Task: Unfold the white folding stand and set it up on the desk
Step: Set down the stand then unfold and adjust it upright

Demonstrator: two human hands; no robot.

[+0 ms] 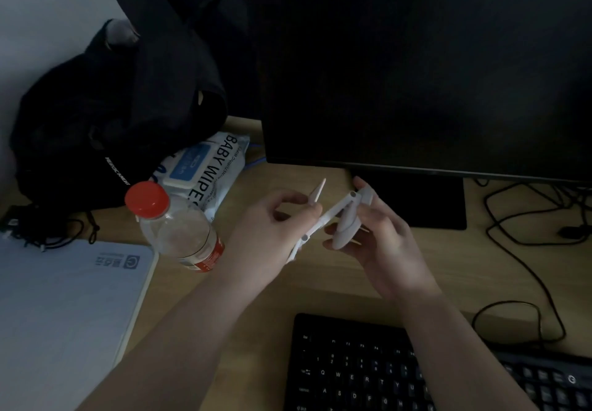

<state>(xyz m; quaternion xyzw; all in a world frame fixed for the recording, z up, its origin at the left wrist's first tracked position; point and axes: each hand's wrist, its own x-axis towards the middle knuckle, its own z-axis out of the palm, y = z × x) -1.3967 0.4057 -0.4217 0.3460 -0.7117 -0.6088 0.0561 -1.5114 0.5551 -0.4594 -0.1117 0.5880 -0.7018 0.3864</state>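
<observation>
free: bare desk (pixel 349 285) under hands | blocked: bottle (pixel 179 228) left, monitor (pixel 416 74) behind, keyboard (pixel 352 369) near

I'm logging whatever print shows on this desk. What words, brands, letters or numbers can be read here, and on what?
"BABY WIPES": wipes pack; the last letter is cut off by the bottle, and the smaller line beside it is too blurred.
"Q W E R T Y", "A S D F G H": black keyboard.
"G": second keyboard.
Black bag: white lettering, unreadable.
Notebook logo and bottle label: unreadable.
</observation>
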